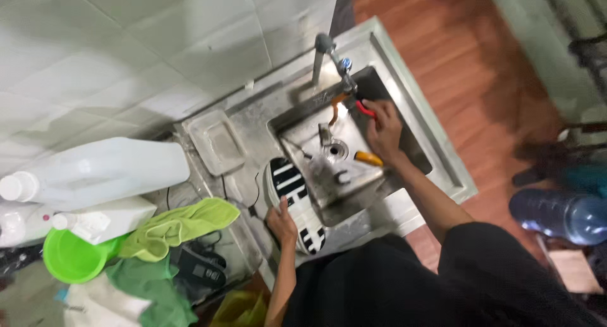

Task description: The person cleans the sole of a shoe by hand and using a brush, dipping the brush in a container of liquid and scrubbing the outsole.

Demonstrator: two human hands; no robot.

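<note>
Black-and-white striped shoe (294,200), sole upward, propped on the near-left rim of the steel sink (414,151), half over the basin. Left hand (281,224) pressed on its near edge, fingers curled over the sole in a steadying hold. Right hand (383,130) reaching far into the basin toward the tap (331,60), closed on something small and red (365,109), perhaps a brush handle or a tap lever; too blurred to tell which. An orange-handled item (368,157) just under that wrist, and another orange piece hanging below the spout. By the look of it, washing only at an early stage: shoe still on the rim rather than under the spout, no suds or running water plainly visible, scrubbing and rinsing seemingly left to do. To the left of the basin, on the same wet steel surface, an empty rectangular soap tray (216,141). Further left, a large white jug (95,172) lying on its side, a smaller white bottle (104,219), a bright green funnel-like bowl (73,256), a lime-green cloth (183,226) and a darker green one nearer. Grey tiled wall beyond on the far left; reddish wooden floor to the right, with a blue water bottle (559,212) at the right edge.
</note>
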